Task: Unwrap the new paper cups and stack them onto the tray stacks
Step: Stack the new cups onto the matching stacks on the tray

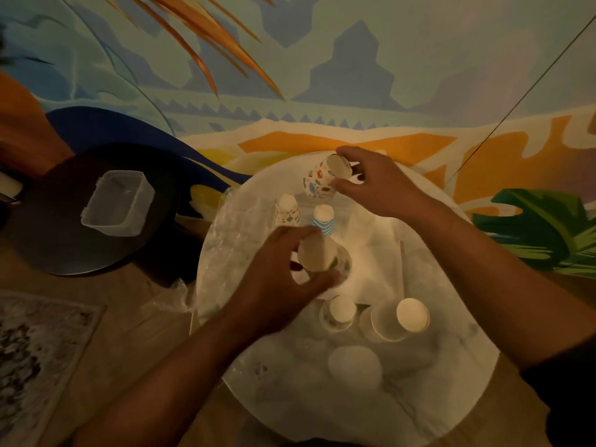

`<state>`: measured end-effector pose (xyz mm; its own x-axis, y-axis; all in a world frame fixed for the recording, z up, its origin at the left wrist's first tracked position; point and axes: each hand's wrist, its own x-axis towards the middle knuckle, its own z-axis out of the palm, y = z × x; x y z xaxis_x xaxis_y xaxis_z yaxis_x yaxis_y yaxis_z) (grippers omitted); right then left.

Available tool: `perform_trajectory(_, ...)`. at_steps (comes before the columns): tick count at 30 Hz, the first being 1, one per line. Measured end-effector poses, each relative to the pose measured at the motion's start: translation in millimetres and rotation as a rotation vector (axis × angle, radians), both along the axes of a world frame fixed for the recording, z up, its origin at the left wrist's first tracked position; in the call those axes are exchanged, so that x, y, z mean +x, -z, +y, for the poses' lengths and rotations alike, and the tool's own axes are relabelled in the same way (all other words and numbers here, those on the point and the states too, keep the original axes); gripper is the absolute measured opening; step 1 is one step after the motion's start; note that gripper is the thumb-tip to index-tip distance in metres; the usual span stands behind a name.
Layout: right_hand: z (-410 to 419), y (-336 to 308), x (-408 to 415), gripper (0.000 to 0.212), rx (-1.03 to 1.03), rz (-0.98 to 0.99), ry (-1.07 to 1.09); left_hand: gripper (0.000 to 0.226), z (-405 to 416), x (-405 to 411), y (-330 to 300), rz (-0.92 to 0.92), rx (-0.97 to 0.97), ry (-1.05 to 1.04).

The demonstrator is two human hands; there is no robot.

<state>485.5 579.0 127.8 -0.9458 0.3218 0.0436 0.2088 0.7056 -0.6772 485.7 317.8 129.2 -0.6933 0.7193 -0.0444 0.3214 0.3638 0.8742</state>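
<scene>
A round white table point(435, 398) fills the middle of the view, its far edge close to a painted wall point(322, 75) and its left edge overhung by crumpled clear wrap point(232, 227). Most bare room on the table lies at the near side and to the right of the hands.

The right hand point(380, 185) is raised over the far part of the table, its fingers point(346, 153) curled round a patterned cup point(324, 177). That cup is tilted, its flat base turned toward the camera and its long axis leaning down and to the left.

The left hand point(283, 279) is nearer, its fingers point(319, 282) wrapped round a stack of cups point(317, 258) held base up, the long axis roughly upright.

Between the hands two upside-down stacks stand close together: a spotted stack point(287, 209) and a blue-striped stack point(324, 219). Nearer the person stand a small cup stack point(340, 311) and a plain stack point(409, 316) leaning to the right, just beside each other.

To the left, well apart from the cups, a clear plastic box point(117, 201) sits on a dark round table point(64, 246). A patterned rug point(35, 350) lies on the floor at the lower left.
</scene>
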Motion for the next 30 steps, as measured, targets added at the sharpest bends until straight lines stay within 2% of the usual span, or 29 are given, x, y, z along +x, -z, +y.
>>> perform_trajectory(3, -3.2, 24.1, -34.2, 0.060, 0.031, -0.014, -0.043, 0.062, -6.2, -44.0, -8.4, 0.015, -0.004, -0.100)
perform_trajectory(10, -21.5, 77.6, -84.6, 0.070, 0.257, -0.209, -0.166, 0.049, -8.3, -133.4, -10.8, 0.221, -0.068, -0.262)
perform_trajectory(16, -38.8, 100.8, -104.8, 0.067, 0.361, -0.344, -0.276, 0.058, -0.3, -172.1, 5.7, 0.219, -0.048, -0.291)
perform_trajectory(19, -38.3, 109.7, -104.6, 0.067, 0.353, -0.414, -0.266, 0.067, 8.8, -178.5, 19.4, 0.170, -0.059, -0.282)
perform_trajectory(23, -34.3, 122.1, -97.1, 0.064, 0.270, -0.388, -0.194, 0.063, 20.7, -183.7, 39.4, 0.187, -0.065, -0.218)
perform_trajectory(28, -30.5, 126.7, -89.4, 0.080, 0.206, -0.373, -0.162, 0.061, 40.5, -185.4, 62.9, 0.180, -0.058, -0.144)
perform_trajectory(30, -26.1, 125.8, -86.0, 0.079, 0.218, -0.372, -0.163, 0.062, 49.7, -186.4, 73.1, 0.175, -0.048, -0.115)
